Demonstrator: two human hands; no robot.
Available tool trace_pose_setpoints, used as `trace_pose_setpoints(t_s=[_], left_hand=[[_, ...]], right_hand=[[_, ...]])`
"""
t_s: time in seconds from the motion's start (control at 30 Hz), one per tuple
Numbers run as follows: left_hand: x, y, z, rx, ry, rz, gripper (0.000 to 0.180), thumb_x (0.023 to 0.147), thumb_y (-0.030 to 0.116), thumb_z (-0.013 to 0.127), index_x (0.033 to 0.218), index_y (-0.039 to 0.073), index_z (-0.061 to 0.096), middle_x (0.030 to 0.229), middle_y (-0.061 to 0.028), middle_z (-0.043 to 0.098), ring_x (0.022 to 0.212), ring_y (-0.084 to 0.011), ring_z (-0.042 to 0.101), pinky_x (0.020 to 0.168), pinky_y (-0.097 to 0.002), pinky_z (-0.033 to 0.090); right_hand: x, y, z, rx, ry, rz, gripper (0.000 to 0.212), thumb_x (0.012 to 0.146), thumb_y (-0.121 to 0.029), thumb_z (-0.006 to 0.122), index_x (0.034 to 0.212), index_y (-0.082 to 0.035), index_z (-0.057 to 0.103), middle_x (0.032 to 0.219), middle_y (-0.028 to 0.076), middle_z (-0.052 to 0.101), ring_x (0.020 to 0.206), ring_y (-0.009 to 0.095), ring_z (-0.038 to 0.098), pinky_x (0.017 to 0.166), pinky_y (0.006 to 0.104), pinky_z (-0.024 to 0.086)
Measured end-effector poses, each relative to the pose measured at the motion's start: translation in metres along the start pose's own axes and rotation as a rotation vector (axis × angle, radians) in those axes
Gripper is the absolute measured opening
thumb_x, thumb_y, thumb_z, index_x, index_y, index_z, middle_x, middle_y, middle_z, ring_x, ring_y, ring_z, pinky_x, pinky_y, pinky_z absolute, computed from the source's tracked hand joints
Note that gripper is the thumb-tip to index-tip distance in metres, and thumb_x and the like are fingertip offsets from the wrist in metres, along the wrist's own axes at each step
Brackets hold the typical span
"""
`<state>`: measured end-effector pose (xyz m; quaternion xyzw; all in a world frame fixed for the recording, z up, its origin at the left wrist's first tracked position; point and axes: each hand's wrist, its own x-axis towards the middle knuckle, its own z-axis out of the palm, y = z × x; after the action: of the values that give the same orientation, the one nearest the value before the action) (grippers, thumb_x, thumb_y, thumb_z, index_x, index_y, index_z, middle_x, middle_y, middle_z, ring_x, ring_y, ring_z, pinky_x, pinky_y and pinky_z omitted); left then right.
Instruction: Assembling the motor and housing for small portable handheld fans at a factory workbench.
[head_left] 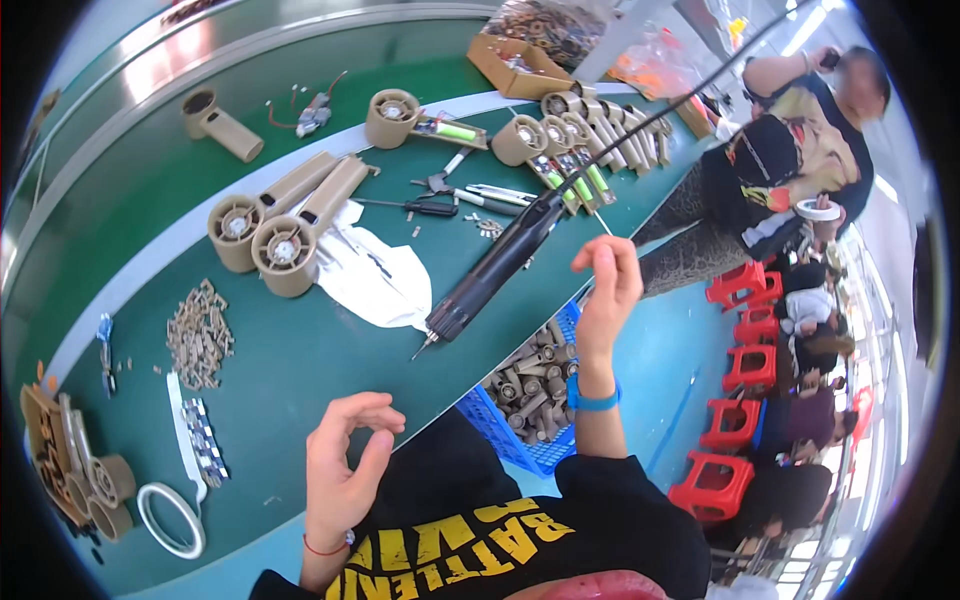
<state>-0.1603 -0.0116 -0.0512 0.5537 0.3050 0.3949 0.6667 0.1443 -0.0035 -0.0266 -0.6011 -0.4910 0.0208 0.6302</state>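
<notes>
My left hand (350, 460) hovers at the near edge of the green table, fingers loosely curved, thumb apart, nothing in it. My right hand (612, 290) is raised on the right, fingers apart and empty. Between them a black electric screwdriver (495, 265) hangs slanted on its cord, its bit pointing down toward the table. Beyond it a crumpled white cloth or bag (375, 275) lies against two beige fan housings with handles (285, 255). A hand screwdriver (430, 207) and a white-and-black knife-like tool (495, 196) rest farther back.
A pile of small beige parts (200, 335) and a white tape roll (165, 520) lie left. More housings with green batteries (455, 130) line the back. A blue crate (520, 450) of beige parts stands below the edge. A person (800, 150) stands right, near red stools (712, 485).
</notes>
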Motion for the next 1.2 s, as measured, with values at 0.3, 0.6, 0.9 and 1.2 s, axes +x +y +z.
trace_pose_setpoints(t_s=[0.3,0.6,0.9,1.2], left_hand=[[0.002,0.002,0.007,0.126,-0.012,0.027,0.029,0.085,-0.009,0.054,0.113,-0.003,0.055,0.095,-0.0105,0.065,0.089,-0.0168,0.063,0.083,-0.0291,0.048],[0.006,0.004,0.004,0.224,-0.019,0.102,0.026,0.085,-0.007,0.056,0.111,-0.003,0.058,0.092,-0.0093,0.067,0.084,-0.0157,0.065,0.08,-0.0272,0.05],[0.0,-0.003,0.006,0.135,0.03,0.029,0.024,0.087,-0.009,0.052,0.11,-0.003,0.056,0.092,-0.0092,0.064,0.085,-0.0149,0.061,0.081,-0.0265,0.048],[-0.001,0.002,0.013,-0.109,0.141,0.148,0.067,0.081,0.003,0.066,0.138,0.001,0.032,0.118,-0.0135,0.052,0.094,-0.0186,0.059,0.085,-0.028,0.047]], right_hand=[[0.003,0.015,0.011,-0.022,0.202,-0.061,0.012,0.098,-0.011,0.053,0.105,-0.003,0.058,0.081,0.001,0.054,0.072,0.009,0.051,0.066,0.0227,0.044],[0.15,0.031,0.119,-0.856,-0.918,-0.378,0.066,0.081,-0.033,0.069,0.136,-0.006,0.046,0.133,0.019,0.052,0.126,0.036,0.043,0.104,0.0402,0.038],[0.159,0.04,0.139,-0.745,-0.792,-0.407,0.042,0.083,-0.041,0.067,0.104,-0.005,0.061,0.097,0.018,0.066,0.095,0.035,0.063,0.079,0.044,0.05],[0.029,-0.102,0.041,-0.135,-0.892,-0.29,0.04,0.078,-0.026,0.075,0.107,-0.005,0.059,0.094,0.012,0.064,0.082,0.031,0.066,0.07,0.0363,0.053]])
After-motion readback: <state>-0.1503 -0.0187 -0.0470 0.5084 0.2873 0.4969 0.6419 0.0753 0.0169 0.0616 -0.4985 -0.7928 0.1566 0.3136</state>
